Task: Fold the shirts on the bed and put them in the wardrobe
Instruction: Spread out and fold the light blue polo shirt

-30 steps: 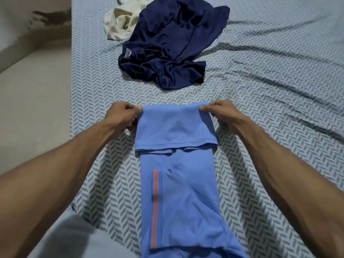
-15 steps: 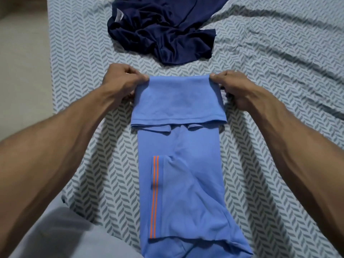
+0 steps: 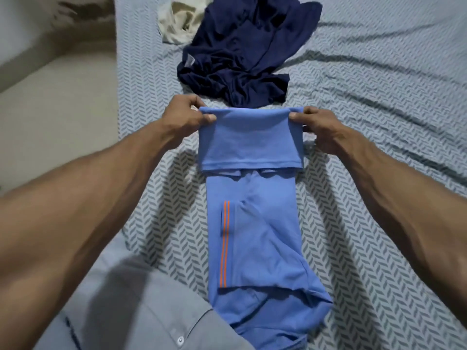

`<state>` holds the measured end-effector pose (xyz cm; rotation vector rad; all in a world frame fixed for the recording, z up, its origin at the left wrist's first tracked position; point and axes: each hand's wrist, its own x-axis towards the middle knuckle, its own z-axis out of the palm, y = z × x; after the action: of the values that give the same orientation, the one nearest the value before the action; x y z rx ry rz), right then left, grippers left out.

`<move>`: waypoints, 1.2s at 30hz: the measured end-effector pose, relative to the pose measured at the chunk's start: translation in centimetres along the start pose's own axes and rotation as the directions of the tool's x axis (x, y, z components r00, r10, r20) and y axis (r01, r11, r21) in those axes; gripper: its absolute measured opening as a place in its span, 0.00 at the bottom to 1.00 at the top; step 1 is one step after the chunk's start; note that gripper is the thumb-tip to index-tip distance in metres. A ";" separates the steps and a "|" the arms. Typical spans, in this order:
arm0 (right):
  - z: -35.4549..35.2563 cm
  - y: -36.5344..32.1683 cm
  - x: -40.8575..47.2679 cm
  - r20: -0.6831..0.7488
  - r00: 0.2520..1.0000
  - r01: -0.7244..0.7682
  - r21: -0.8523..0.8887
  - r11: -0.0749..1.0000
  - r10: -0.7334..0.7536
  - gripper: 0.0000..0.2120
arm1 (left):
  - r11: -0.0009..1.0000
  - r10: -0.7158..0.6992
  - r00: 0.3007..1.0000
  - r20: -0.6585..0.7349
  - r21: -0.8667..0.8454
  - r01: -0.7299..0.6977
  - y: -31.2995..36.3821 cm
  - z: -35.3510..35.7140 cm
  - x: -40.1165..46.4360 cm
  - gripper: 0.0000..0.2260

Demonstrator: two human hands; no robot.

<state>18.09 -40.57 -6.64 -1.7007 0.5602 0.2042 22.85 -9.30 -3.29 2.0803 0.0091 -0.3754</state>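
Observation:
A light blue shirt (image 3: 255, 238) with two orange stripes lies lengthwise on the bed, folded into a narrow strip. Its far end is doubled back toward me as a flap (image 3: 250, 140). My left hand (image 3: 185, 117) pinches the flap's left corner at the fold. On the other side, my right hand (image 3: 319, 128) pinches the right corner. The fold is lifted slightly off the sheet. Beyond it, a crumpled navy shirt (image 3: 242, 51) lies unfolded, with a cream garment (image 3: 177, 24) beside it at the far left.
The bed (image 3: 379, 122) has a grey-and-white chevron sheet, wrinkled on the right. Its left edge runs beside a beige floor (image 3: 58, 117) and a stained wall base. A grey buttoned shirt (image 3: 141, 311) that I am wearing shows at the bottom left.
Both hands have lifted the folded end a little and drawn it slightly toward me. The flap hangs longer over the strip. The view tilted up, showing the cream garment again.

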 end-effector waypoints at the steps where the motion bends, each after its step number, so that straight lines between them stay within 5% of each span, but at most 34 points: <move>1: -0.4 -0.7 -0.5 -0.009 0.996 0.086 -0.005 0.996 -0.086 0.10 | 0.999 0.041 0.999 -0.031 -0.004 -0.041 0.7 -0.6 -0.5 0.12; 8: -2.6 -4.2 -8.8 -0.031 0.894 0.448 0.065 0.892 -0.447 0.06 | 0.946 0.307 0.940 -0.149 -0.063 -0.319 4.7 -3.3 -8.0 0.09; 13: -3.4 0.1 -17.1 0.087 0.827 0.562 -0.179 0.808 -0.556 0.13 | 0.873 0.464 0.886 0.020 0.159 -0.461 1.5 -3.2 -17.3 0.08; 18: -3.9 7.3 -24.5 0.273 0.725 0.684 -0.390 0.617 -0.632 0.08 | 0.795 0.489 0.845 0.219 0.288 -0.534 -5.2 -1.1 -25.2 0.08; 24: -3.9 16.4 -29.3 0.419 0.689 0.712 -0.547 0.441 -0.592 0.12 | 0.689 0.461 0.740 0.490 0.327 -0.646 -10.7 2.5 -30.2 0.10; 28: -3.6 19.5 -29.9 0.497 0.723 0.682 -0.620 0.388 -0.479 0.12 | 0.709 0.112 0.733 0.671 0.463 -0.532 -11.6 3.5 -30.3 0.10; 30: -3.7 19.0 -29.8 0.469 0.746 0.664 -0.572 0.482 -0.472 0.08 | 0.786 0.013 0.799 0.602 0.488 -0.380 -11.2 3.5 -29.6 0.09; 33: -2.4 16.2 -27.9 0.171 0.877 0.476 -0.426 0.769 -0.448 0.06 | 0.928 0.058 0.974 0.219 0.348 -0.133 -11.2 3.5 -26.9 0.07; 36: -0.3 13.7 -23.8 -0.044 0.981 0.166 -0.332 0.928 -0.191 0.14 | 0.988 -0.044 0.998 -0.034 0.146 0.049 -10.5 4.0 -23.3 0.11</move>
<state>-8.97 -36.40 -8.22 -2.0794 0.4389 0.1050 -2.06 -3.88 -7.79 2.2342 0.0496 -0.3825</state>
